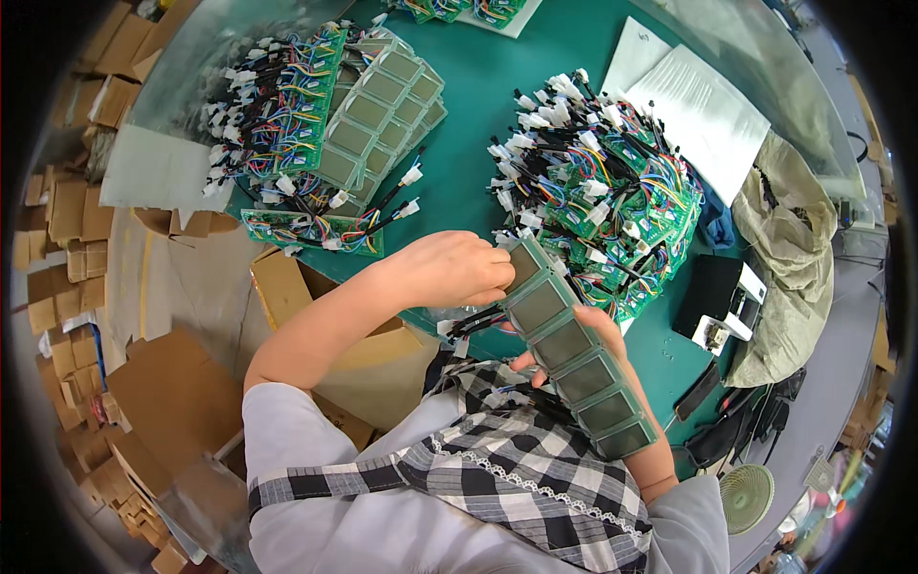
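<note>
A long green circuit board strip (559, 335), with a row of several grey square panels facing up, lies slantwise in front of my body. My right hand (602, 330) grips it from the side and below, thumb along its edge. My left hand (454, 268) is closed, its bent fingertips at the upper left edge of the strip; what they pinch is hidden. Black wires with white connectors (464, 330) hang below the left hand. Just ahead lies a single green board with wires (316, 230) at the table's near edge.
Wired boards (296, 115) and grey-panelled strips (378, 115) are stacked at far left. A large heap of wired boards (612, 191) stands to the right. Beyond it lie white foam sheets (703, 115), a woven sack (794, 258) and a black-and-white device (717, 301). An open carton (373, 359) stands left of me.
</note>
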`<state>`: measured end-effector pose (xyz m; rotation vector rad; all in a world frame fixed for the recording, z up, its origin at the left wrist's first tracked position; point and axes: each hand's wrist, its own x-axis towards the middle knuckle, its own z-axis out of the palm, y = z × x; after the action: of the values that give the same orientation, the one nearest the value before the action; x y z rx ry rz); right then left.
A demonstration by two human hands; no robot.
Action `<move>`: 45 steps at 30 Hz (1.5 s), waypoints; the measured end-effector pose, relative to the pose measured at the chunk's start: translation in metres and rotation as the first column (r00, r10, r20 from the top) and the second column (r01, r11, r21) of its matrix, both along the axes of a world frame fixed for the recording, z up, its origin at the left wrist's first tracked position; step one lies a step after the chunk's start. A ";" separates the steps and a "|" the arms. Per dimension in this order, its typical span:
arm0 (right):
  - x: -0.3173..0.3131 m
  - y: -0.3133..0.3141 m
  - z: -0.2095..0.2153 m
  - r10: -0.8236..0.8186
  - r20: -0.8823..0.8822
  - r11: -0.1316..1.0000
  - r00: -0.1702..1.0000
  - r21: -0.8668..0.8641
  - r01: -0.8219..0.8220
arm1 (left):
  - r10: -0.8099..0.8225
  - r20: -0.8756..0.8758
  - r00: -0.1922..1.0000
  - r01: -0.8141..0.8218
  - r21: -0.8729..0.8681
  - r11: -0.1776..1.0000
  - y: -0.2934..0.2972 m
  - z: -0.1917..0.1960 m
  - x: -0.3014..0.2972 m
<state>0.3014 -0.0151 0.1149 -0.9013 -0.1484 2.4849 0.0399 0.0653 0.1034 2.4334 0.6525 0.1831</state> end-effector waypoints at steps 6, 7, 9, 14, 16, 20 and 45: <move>-0.001 0.000 0.002 -0.016 -0.033 1.000 0.999 -0.022 0.015 | 0.007 0.021 1.000 -0.007 0.016 1.000 -0.002 -0.007 0.003; -0.001 -0.001 0.002 -0.021 -0.030 0.999 0.999 -0.024 0.021 | 0.002 0.024 1.000 -0.002 0.014 1.000 -0.002 -0.008 0.003; 0.001 -0.003 0.002 -0.025 0.026 0.999 0.999 -0.029 0.026 | 0.015 0.061 0.998 -0.016 0.003 1.000 -0.001 -0.011 0.004; -0.002 0.002 0.015 -0.031 0.067 0.999 0.997 -0.017 0.032 | -0.013 0.039 0.999 0.011 0.045 0.999 0.000 -0.004 0.002; -0.001 0.005 0.009 0.008 0.049 1.000 0.999 -0.018 -0.007 | -0.012 -0.017 1.000 0.013 0.058 0.998 0.000 0.000 0.002; -0.002 0.004 0.014 -0.017 0.081 0.999 0.997 -0.031 0.019 | -0.035 -0.042 0.998 0.038 0.080 0.996 0.000 0.003 0.003; 0.002 -0.001 0.008 -0.086 0.063 0.995 0.994 -0.041 0.089 | 0.086 0.084 0.993 -0.070 -0.174 0.982 0.002 -0.015 0.014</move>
<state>0.3031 -0.0157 0.1229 -0.9813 -0.0736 2.3895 0.0538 0.0673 0.0882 2.2232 0.6937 0.2578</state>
